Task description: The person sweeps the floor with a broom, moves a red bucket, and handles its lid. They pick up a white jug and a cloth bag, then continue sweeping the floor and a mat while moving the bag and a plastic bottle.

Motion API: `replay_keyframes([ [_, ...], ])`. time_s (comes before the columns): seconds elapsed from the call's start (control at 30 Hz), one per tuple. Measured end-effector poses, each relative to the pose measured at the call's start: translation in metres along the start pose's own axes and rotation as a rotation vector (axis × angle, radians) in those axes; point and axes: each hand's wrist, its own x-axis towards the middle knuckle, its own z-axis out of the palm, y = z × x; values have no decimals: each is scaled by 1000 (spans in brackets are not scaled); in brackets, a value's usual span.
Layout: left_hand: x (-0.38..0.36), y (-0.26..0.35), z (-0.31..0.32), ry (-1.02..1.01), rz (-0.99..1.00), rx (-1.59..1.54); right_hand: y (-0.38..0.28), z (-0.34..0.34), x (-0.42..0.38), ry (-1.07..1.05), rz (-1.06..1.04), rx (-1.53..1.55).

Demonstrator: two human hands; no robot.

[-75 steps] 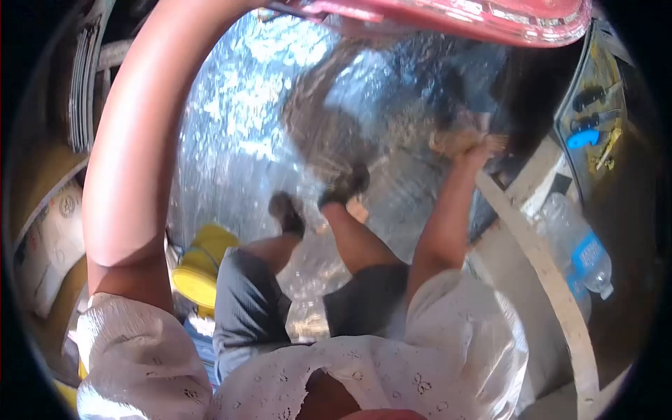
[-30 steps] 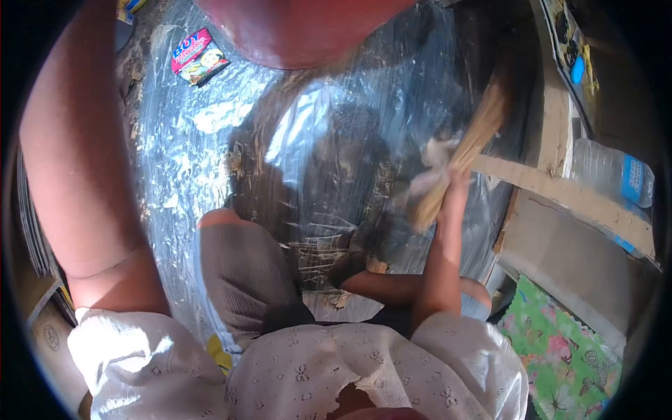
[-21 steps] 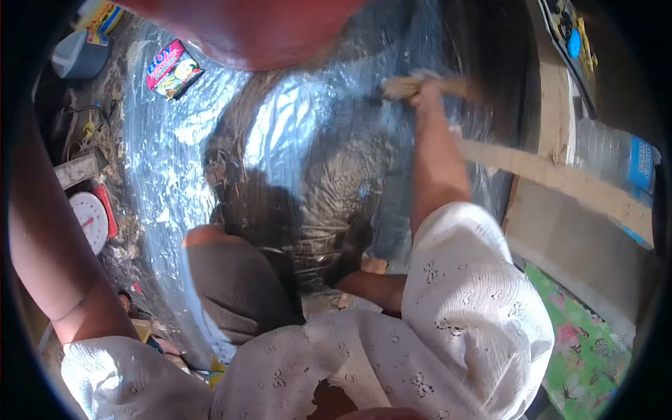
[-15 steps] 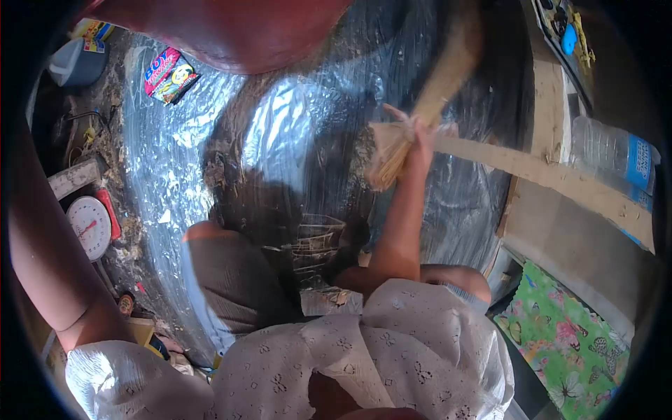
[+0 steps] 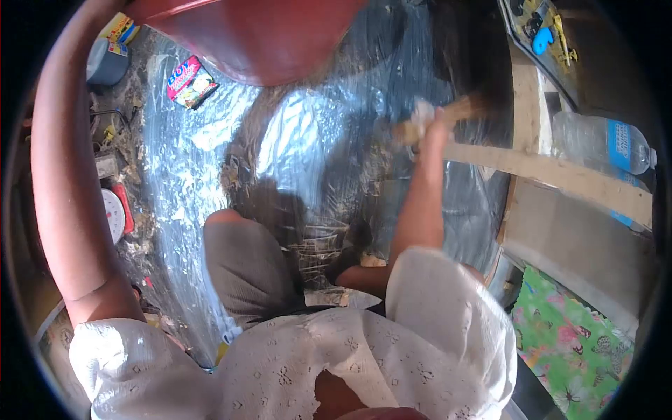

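Observation:
My right hand (image 5: 435,127) is closed around the bound end of a straw hand broom (image 5: 463,112), which has pale wrapping on it. The straw points up and to the right and is blurred by motion. Below it lies a floor covering of dark, shiny plastic sheet (image 5: 294,133). At the top left, my left hand (image 5: 110,7) reaches the edge of a large red basin (image 5: 259,42); its fingers cannot be made out. A pink snack packet (image 5: 190,82) rests on the sheet just below the basin.
On the right are a wooden beam (image 5: 546,168), a clear plastic bottle (image 5: 598,140) and a green butterfly-patterned cloth (image 5: 574,343). A dial scale (image 5: 113,215) and a dark container (image 5: 108,61) stand on the left. My bent knee (image 5: 227,217) is near the middle.
The broom has swung from a steep upward slant to a flatter one, and my right hand has shifted slightly right. My left forearm now shows further up, beside the basin. The view has shifted.

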Motion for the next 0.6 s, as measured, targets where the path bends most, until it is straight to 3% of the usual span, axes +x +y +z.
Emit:
replay_keyframes([
  [0.07, -1, -7, -5, -24, -12, 15, 33, 29, 54, 69, -166, -167],
  [0.1, -1, -1, -7, -4, -43, 94, 32, 36, 43, 56, -178, -153],
  [0.17, 0, -6, -10, -49, 1, 66, 44, 21, -20, -264, -128, -1227],
  [0.23, -4, 3, -11, -56, 56, 13, 51, -18, -46, -748, -121, -1378],
  [0.3, 1, 6, -13, -24, -45, -15, 52, -66, -76, -867, -422, -1076],
  [0.33, 1, 5, -14, -17, -40, -31, 40, -76, -94, -849, -423, -1084],
  [0.4, -1, -3, -16, 0, 40, 275, 6, -76, -109, -641, -243, -304],
  [0.43, -1, -5, -16, 15, 74, 287, -6, -67, -107, -646, -255, -313],
  [0.5, 1, -1, -19, 13, 66, 291, -25, -36, -94, -281, -309, -348],
  [0.57, -1, 0, -17, 1, 54, 304, -67, 21, -65, -177, -154, -55],
  [0.6, -1, 0, -14, 0, 38, 263, -53, 29, -1, -82, -250, 118],
])
